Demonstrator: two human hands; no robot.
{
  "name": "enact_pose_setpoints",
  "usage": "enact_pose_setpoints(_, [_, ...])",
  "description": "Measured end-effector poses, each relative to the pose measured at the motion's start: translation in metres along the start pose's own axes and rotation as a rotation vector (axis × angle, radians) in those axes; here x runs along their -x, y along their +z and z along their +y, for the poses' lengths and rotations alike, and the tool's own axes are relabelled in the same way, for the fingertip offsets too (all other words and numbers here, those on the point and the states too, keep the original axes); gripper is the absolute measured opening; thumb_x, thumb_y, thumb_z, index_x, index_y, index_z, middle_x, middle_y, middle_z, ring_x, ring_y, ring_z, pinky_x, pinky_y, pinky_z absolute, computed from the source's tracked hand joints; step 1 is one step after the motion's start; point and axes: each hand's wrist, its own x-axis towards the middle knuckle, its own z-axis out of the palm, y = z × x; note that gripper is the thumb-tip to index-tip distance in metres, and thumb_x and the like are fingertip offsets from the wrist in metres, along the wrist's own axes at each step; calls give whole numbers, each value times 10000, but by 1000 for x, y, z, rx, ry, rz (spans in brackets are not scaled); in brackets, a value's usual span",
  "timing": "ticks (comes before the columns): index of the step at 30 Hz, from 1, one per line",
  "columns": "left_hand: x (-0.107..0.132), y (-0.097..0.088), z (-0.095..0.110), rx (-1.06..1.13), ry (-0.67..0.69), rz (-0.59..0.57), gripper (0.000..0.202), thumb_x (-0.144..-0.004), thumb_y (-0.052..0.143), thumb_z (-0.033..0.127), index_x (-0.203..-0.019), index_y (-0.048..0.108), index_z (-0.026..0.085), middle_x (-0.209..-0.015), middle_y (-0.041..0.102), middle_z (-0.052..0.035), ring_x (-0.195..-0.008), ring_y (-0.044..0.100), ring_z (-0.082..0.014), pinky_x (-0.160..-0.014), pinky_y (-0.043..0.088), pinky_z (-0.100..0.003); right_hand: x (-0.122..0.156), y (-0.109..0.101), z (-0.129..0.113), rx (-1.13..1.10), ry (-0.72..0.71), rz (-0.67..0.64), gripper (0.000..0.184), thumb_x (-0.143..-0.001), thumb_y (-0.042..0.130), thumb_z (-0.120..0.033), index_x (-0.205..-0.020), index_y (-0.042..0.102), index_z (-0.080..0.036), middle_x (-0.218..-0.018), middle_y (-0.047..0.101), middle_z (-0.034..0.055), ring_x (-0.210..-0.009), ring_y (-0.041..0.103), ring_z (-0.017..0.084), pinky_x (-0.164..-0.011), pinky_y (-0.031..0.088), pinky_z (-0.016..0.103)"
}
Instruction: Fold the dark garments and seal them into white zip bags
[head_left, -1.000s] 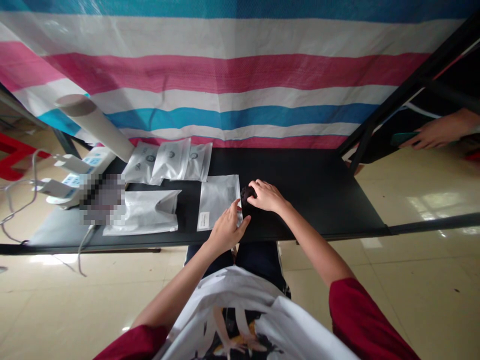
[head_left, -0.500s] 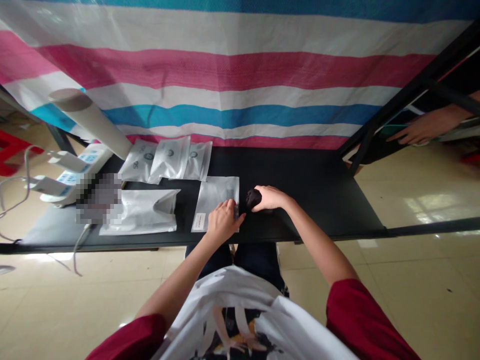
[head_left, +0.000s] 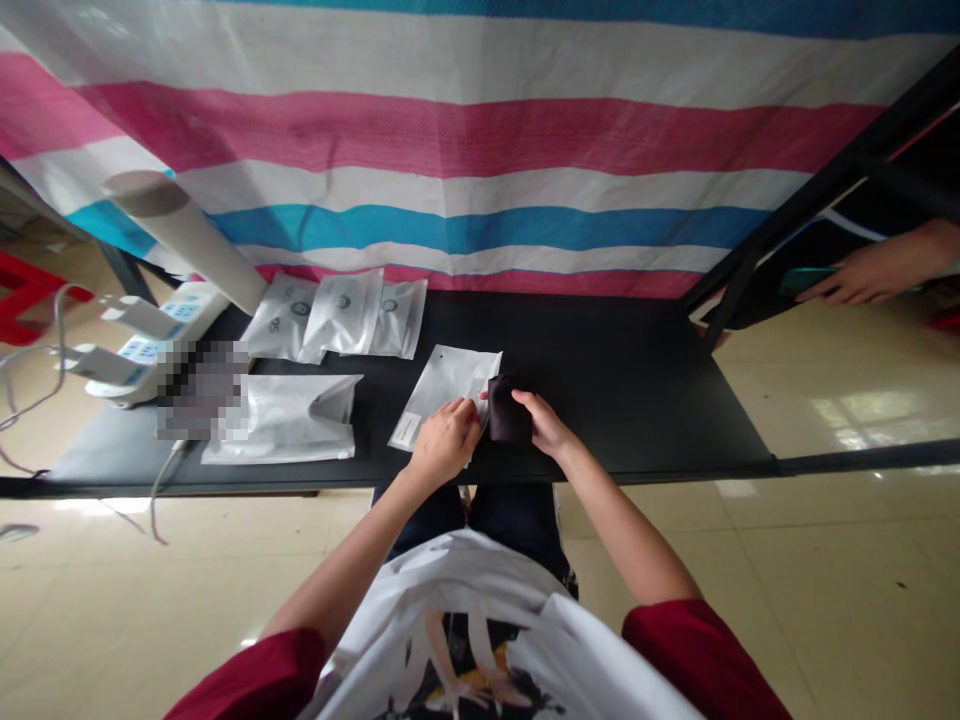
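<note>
My right hand (head_left: 549, 424) is closed on a small dark, folded, cloth-like bundle (head_left: 511, 412), with the thumb across its top. The bundle is upright at the right edge of a flat translucent zip bag (head_left: 442, 378) that has a white label at its lower left. My left hand (head_left: 447, 440) has its fingers curled over the right side of this bag, gripping it near the opening. The bag lies at a slant on the black table, and its right end is partly hidden by my fingers and the bundle.
Several filled translucent bags (head_left: 341, 312) lie at the back left, and a larger one (head_left: 300, 425) lies nearer. A power strip (head_left: 180, 325) with plugs and a white cylinder (head_left: 187, 240) stand at far left. Another person's hand (head_left: 877, 270) shows beyond the frame at right.
The bag has turned to a slant, its top shifting right. My right hand has brought the dark bundle against the bag's edge, and the bundle now looks flatter and taller.
</note>
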Motion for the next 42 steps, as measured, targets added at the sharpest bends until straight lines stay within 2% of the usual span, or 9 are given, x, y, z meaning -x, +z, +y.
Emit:
enact_pose_setpoints(5, [-2,-3,-1,187,-29,173,166,-945,344,235,-838,469,217,-817,578,-38,-732,582,-187,-675,424,-302,0,-5,3,99,152,57,443,-899,365,-464,-970,686,-167,-867,734,72,-921,680,241,-825,533,370])
enact_pose_setpoints(11, [-5,-15,10,245,81,134,203,-993,325,276,-861,469,217,-826,554,-22,-730,562,-164,-667,408,-280,-15,-11,-4,380,-64,-33,330,-772,688,-445,-978,695,-188,-972,723,45,-1012,637,240,-902,495,367])
enact_pose_setpoints(17, [0,-12,24,152,147,-58,199,-988,348,249,-864,499,216,-868,571,-21,-686,565,-155,-603,397,-277,-26,-4,5,313,-130,336,496,-724,670,-594,-951,667,-152,-865,692,59,-821,629,221,-665,478,289])
enact_pose_setpoints(21, [-2,-10,32,121,204,-2,207,-984,363,233,-851,520,210,-882,589,-49,-826,572,-196,-704,449,-308,-28,4,17,338,-149,502,522,-765,583,-637,-981,612,-163,-895,691,70,-791,633,210,-648,474,280])
enact_pose_setpoints(28, [-4,-11,43,92,251,50,200,-966,386,208,-821,523,203,-862,605,-63,-800,532,-206,-746,454,-344,-21,11,8,848,-164,477,357,-815,609,-534,-964,667,-214,-931,730,87,-930,673,280,-770,483,320])
enact_pose_setpoints(31, [-2,-7,46,55,221,61,199,-971,388,232,-846,540,198,-878,617,-70,-819,540,-215,-759,448,-355,-22,13,11,741,-168,442,373,-817,594,-541,-866,676,-181,-833,721,72,-871,666,278,-701,485,306])
enact_pose_setpoints(35, [-1,-2,45,-60,141,95,180,-967,422,275,-878,557,195,-909,628,-81,-863,556,-241,-757,422,-374,-20,12,17,509,-190,236,452,-801,569,-598,-725,647,-160,-678,652,25,-722,618,213,-614,461,277])
enact_pose_setpoints(38, [1,-2,40,-164,106,112,219,-973,438,354,-902,571,195,-926,623,-95,-913,548,-277,-770,405,-400,-6,6,12,364,-159,150,448,-791,586,-604,-764,659,-163,-752,665,28,-764,627,196,-655,485,279])
enact_pose_setpoints(42, [10,-6,33,-168,158,105,372,-919,502,550,-983,595,195,-999,608,-110,-977,529,-303,-829,400,-434,25,-8,6,339,-112,199,429,-803,612,-609,-895,636,-190,-852,692,52,-821,665,194,-686,520,293])
